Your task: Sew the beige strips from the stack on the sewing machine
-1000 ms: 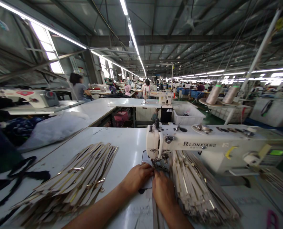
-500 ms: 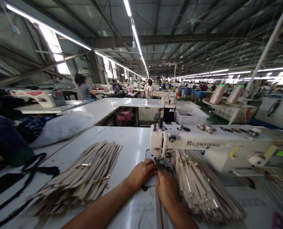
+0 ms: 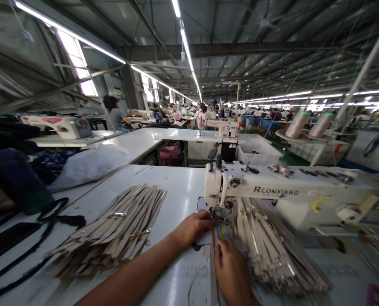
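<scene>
My left hand (image 3: 196, 227) is by the needle area of the white sewing machine (image 3: 256, 187), its fingers pressed together on the front end of a beige zipper strip (image 3: 213, 276). Closer to me, my right hand (image 3: 233, 265) has curled fingers pinching the same strip, which runs down along the table towards me. Left of my arm lies a fanned bundle of beige zipper strips (image 3: 112, 229) with gold teeth and metal pulls. A second zipper bundle (image 3: 266, 246) lies partly beneath the machine arm, right of my right hand. My fingers hide the stitching point.
Two thread cones (image 3: 296, 124) stand on a holder at the right. A white plastic bag (image 3: 90, 165) and black straps (image 3: 45, 229) lie on the left. Beyond the table are a white bin (image 3: 259, 153), another sewing machine (image 3: 223, 126) and a seated person (image 3: 117, 114).
My right hand has slid back towards me along the strip, away from the needle. My left hand stays by the needle. The whole view has shifted slightly.
</scene>
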### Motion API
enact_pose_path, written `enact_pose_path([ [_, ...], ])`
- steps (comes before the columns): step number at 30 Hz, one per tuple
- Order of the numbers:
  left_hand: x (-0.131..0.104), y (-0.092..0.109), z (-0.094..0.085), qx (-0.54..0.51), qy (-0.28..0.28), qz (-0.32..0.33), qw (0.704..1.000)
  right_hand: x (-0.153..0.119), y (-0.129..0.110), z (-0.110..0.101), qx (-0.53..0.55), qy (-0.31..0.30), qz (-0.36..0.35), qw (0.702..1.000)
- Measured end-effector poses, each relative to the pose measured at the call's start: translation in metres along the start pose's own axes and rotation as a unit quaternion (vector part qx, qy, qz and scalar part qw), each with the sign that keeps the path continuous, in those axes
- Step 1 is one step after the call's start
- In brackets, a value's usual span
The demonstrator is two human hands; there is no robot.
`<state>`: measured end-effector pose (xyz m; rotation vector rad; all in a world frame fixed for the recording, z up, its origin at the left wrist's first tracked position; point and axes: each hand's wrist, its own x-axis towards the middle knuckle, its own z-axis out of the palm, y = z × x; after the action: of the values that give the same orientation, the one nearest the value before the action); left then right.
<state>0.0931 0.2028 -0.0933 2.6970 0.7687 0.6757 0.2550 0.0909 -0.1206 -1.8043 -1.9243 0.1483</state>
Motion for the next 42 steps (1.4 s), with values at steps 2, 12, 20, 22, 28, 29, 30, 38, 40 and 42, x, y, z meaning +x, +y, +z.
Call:
enact_pose_path([
  [2,0.0,0.001,0.0,0.003,0.0,0.002,1.0,-0.001,0.0,0.003,-0.008,0.0,-0.007,1.0],
  [12,0.0,0.003,-0.002,0.028,-0.011,0.012,0.999,0.006,-0.004,-0.003,-0.035,-0.068,-0.02,0.997],
  [20,0.0,0.013,-0.008,0.044,0.001,0.019,0.999,0.029,-0.008,-0.006,-0.036,-0.066,-0.036,0.997],
  [22,-0.001,0.013,-0.008,0.047,0.007,0.016,0.999,0.037,-0.008,-0.005,-0.041,-0.071,-0.034,0.996],
  [28,-0.001,0.01,-0.004,0.062,0.016,0.0,0.998,0.052,-0.01,-0.002,-0.051,-0.059,-0.021,0.997],
  [29,-0.001,0.01,-0.004,0.065,0.016,-0.003,0.998,0.053,-0.01,-0.002,-0.053,-0.056,-0.019,0.997],
  [30,-0.001,0.01,-0.003,0.068,0.016,-0.006,0.998,0.054,-0.01,-0.002,-0.054,-0.054,-0.018,0.997],
  [38,-0.001,0.007,0.0,0.067,0.019,-0.014,0.997,0.055,-0.013,-0.001,-0.07,-0.042,-0.005,0.997],
  [40,-0.001,0.006,0.002,0.064,0.022,-0.015,0.998,0.055,-0.013,-0.001,-0.077,-0.044,-0.005,0.996],
  [42,-0.002,0.005,0.003,0.06,0.028,-0.017,0.998,0.054,-0.014,-0.001,-0.083,-0.045,-0.006,0.995],
])
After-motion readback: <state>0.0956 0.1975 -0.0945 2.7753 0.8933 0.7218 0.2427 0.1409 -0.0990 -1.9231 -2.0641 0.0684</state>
